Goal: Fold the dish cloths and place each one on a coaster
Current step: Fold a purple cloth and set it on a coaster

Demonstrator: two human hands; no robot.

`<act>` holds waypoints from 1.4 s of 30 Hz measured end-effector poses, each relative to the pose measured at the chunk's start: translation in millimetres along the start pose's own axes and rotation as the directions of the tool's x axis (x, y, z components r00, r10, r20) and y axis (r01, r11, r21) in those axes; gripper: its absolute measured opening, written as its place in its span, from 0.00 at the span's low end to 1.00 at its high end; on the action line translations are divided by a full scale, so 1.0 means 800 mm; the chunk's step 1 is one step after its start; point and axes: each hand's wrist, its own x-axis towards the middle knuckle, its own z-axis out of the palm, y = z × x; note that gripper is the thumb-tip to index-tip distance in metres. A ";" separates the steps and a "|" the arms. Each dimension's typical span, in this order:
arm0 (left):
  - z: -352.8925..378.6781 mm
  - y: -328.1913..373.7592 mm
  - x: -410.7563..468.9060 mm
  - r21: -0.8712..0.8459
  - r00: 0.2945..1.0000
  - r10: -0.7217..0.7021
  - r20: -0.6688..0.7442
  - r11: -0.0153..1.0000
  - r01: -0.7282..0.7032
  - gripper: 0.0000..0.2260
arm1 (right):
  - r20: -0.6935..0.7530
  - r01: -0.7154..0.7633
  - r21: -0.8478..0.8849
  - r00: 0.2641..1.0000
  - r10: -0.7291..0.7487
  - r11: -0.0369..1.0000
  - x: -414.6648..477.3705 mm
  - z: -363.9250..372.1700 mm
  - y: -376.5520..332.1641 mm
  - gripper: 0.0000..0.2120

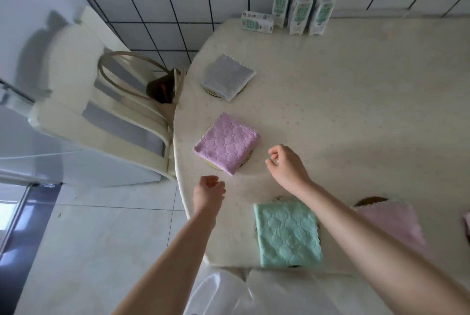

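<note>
The left hand (209,187) is over the near edge of the worktop (356,101), with its fingers loosely curled and nothing in it. The right hand (286,165) is a little farther in, with its fingers also bent loosely and nothing held. Neither hand touches a cloth. Just past the two hands lies the purple dish cloth (226,143), folded into a square. It sits on a round yellow coaster (212,165) that peeks out at its near side. Farther back along the left edge of the worktop is a grey dish cloth (227,77), folded too, on a second coaster (212,92) of which only a thin rim shows. Close to the person, under the right arm, is a green dish cloth (287,234), folded, with dark bits of a third coaster (280,198) showing at its far edge. To the right of it is a pink dish cloth (391,223) on a fourth, dark brown coaster (371,200). That makes four folded cloths, each on its own coaster. A small bit of one more pink thing (467,223) shows at the right edge of the view, but I cannot tell what it is. At the back of the worktop, by the white tiled wall (178,4), are six small green and white cartons (300,14): five stand in a bunch and one lies flat on its side. To the left of the worktop is one cream chair (76,116), and one bag (162,88) with a round hoop handle is on it.
</note>
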 end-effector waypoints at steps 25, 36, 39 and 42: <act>-0.003 0.069 0.073 -0.326 0.898 -0.376 0.228 0.840 0.434 0.04 | 0.145 -0.163 -0.316 0.965 0.217 0.935 0.128 0.036 -0.091 0.20; -0.007 0.080 0.098 -0.208 0.951 -0.237 0.197 0.938 0.277 0.03 | 0.253 -0.292 -0.046 0.922 0.294 0.955 0.133 0.029 -0.079 0.09; -0.012 0.084 0.107 -0.172 0.965 -0.178 0.193 0.962 0.211 0.04 | 0.209 -0.311 0.016 0.930 0.301 0.950 0.116 0.038 -0.070 0.08; -0.015 0.086 0.113 -0.103 0.980 -0.114 0.161 0.986 0.132 0.07 | 0.160 -0.339 0.116 0.934 0.320 0.934 0.098 0.050 -0.062 0.07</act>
